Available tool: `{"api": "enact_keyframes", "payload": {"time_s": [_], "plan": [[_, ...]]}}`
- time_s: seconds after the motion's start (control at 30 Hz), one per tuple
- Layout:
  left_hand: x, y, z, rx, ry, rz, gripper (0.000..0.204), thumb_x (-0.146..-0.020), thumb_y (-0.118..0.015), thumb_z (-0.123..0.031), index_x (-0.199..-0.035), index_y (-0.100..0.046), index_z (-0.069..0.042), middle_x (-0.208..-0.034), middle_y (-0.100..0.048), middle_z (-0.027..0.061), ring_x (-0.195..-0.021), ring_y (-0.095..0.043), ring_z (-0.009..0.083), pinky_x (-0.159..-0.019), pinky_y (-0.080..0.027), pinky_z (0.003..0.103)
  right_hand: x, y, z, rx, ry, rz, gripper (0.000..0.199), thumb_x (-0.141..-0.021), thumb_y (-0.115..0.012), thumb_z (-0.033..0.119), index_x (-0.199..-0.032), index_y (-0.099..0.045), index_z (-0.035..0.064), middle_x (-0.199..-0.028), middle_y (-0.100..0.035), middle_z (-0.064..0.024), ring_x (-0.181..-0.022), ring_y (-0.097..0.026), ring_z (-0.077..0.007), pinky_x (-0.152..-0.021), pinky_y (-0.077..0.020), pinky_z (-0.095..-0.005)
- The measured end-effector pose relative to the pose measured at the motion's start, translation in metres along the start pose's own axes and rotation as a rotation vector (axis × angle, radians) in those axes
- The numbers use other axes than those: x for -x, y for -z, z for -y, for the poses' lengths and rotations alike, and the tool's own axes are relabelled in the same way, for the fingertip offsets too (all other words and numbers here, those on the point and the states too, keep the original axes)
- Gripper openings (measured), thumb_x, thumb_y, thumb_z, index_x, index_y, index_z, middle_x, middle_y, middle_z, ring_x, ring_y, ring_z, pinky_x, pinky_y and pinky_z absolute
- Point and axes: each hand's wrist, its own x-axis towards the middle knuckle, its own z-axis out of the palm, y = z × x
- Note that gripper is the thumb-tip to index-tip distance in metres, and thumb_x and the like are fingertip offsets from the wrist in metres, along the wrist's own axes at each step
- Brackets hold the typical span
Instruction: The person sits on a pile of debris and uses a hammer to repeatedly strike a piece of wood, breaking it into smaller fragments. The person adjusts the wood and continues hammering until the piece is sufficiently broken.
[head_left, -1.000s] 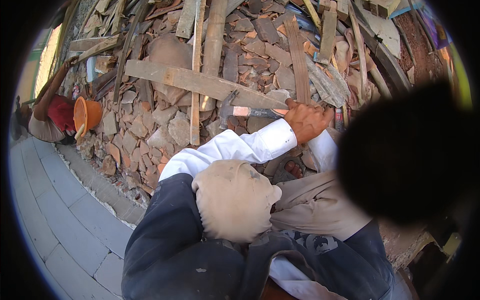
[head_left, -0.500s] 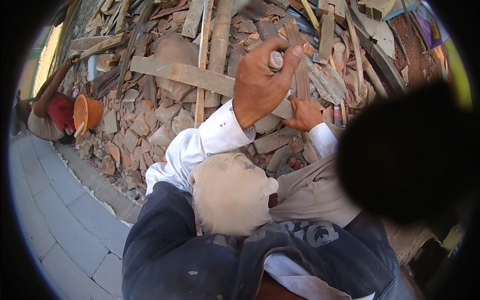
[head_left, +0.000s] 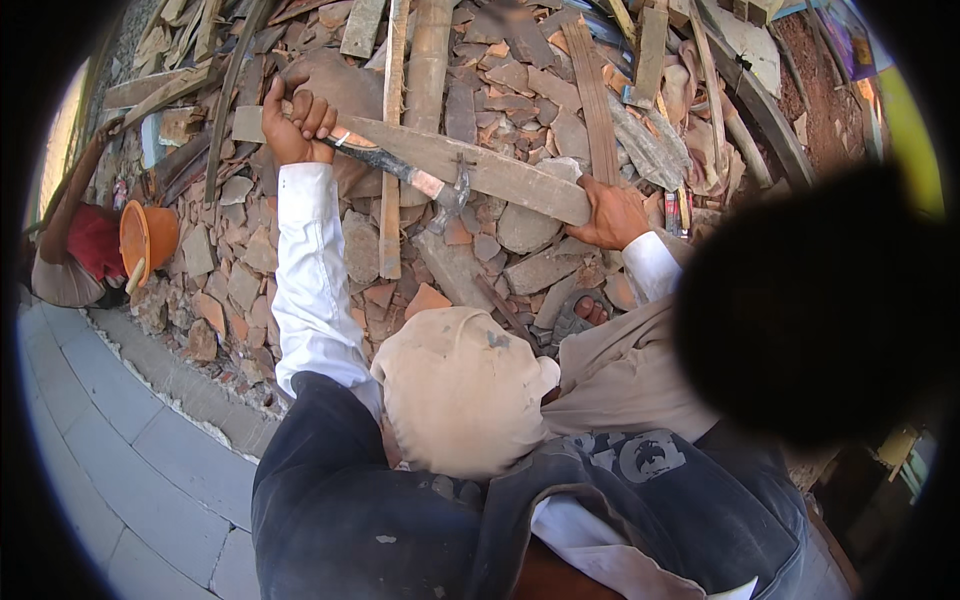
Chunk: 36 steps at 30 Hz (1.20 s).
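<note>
My left hand [head_left: 298, 125] is closed round the handle of a claw hammer [head_left: 430, 183], which slants down to the right along the near edge of a wooden plank [head_left: 520, 182]. The hammer's head is at that edge, where what looks like a nail sticks out of the wood. Gripping the plank's right end is my right hand [head_left: 612, 215], partly hiding it. The plank's left part runs behind my left hand. One bent knee [head_left: 460, 390] in beige cloth lies between my arms, and sandalled toes [head_left: 592, 308] show below my right hand.
Broken tiles and rubble [head_left: 215, 300] cover the ground, with more loose timber [head_left: 424, 70] beyond. At far left a person holds an orange bucket [head_left: 150, 240] beside the grey paving [head_left: 150, 460]. A dark round shape [head_left: 800, 310] blocks the right side.
My left hand has swung left and away from me, bringing the hammer's head into sight against the plank. My right hand still holds the plank's end.
</note>
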Motion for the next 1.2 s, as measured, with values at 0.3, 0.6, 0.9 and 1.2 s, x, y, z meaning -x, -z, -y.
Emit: {"api": "enact_keyframes", "payload": {"time_s": [0.3,0.6,0.9,1.2], "plan": [[0.037,-0.176,0.03,-0.625,-0.227,-0.26,0.036,-0.104,-0.056,-0.032,-0.092,-0.065,0.0,-0.051,-0.031,-0.0053,-0.041,-0.03,0.0061,-0.041,-0.027,0.024,-0.002,0.012,0.003,-0.034,0.007,0.033,0.062,-0.065,-0.082,0.038,-0.113,-0.059,0.006,-0.092,-0.072,-0.0231,-0.087,-0.069,-0.0457,-0.078,-0.0536,-0.0539],[0.094,-0.265,0.17,-1.343,-0.424,0.309,0.026,-0.091,-0.073,-0.028,-0.086,-0.07,-0.002,-0.069,-0.067,0.0097,-0.061,-0.065,0.0216,-0.056,-0.051,0.033,-0.001,0.013,0.003,-0.034,-0.037,0.158,0.065,-0.07,-0.081,0.042,-0.12,-0.059,0.0063,-0.104,-0.071,-0.0241,-0.099,-0.068,-0.0429,-0.085,-0.0522,-0.0518],[0.107,-0.204,0.323,-1.844,-0.306,0.655,0.022,-0.082,-0.07,-0.02,-0.09,-0.065,0.0,-0.079,-0.07,0.0167,-0.073,-0.072,0.0315,-0.066,-0.058,0.041,0.0,0.001,-0.009,-0.029,0.077,-0.01,0.055,-0.077,-0.077,0.044,-0.114,-0.06,0.0072,-0.107,-0.072,-0.0179,-0.103,-0.068,-0.0367,-0.089,-0.0507,-0.0457],[0.043,-0.238,0.135,-1.064,-0.646,0.102,0.039,-0.098,-0.067,-0.038,-0.078,-0.056,-0.006,-0.057,-0.054,0.0024,-0.047,-0.053,0.0196,-0.045,-0.041,0.034,0.005,0.008,0.002,-0.054,0.021,0.01,0.056,-0.067,-0.08,0.039,-0.109,-0.059,0.0087,-0.098,-0.071,-0.0204,-0.091,-0.068,-0.0449,-0.078,-0.0519,-0.054]]}}
